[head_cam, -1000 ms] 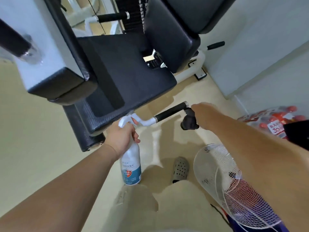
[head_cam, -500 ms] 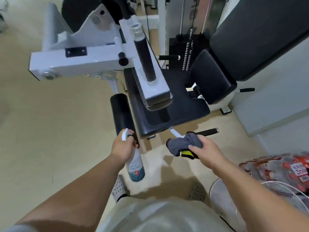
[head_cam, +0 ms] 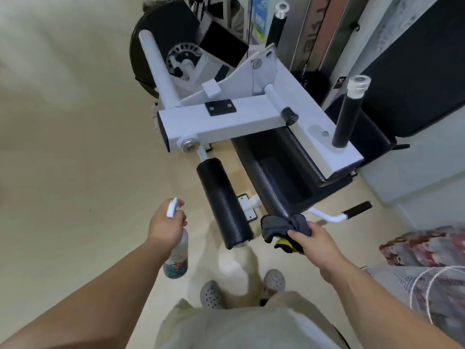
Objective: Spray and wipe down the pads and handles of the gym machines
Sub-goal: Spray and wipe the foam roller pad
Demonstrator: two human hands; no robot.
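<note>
While the left hand grips the neck of the spray bottle at lower centre-left, nozzle uppermost and close to the roller pad, the right hand clutches a bunched grey cloth. It holds the cloth at the near end of the seat pad, just right of centre, and seems to touch it.

The step in hand looks to be wiping that seat edge. To do it well, I would spread the cloth flatter so more of it meets the surface. Then I would draw it along the rounded front edge toward the top of the frame, following the curve rather than dabbing. The roller probably wants a mist first and a wrap-around stroke, being a cylinder.

Both pads are black with a fine woven-looking grain that could hold moisture, so firm passes suit them. The short handle at right and the upright handle at upper right have matt black grips, set on a smooth white-painted metal frame. The bottle is pale plastic with a teal label.
</note>
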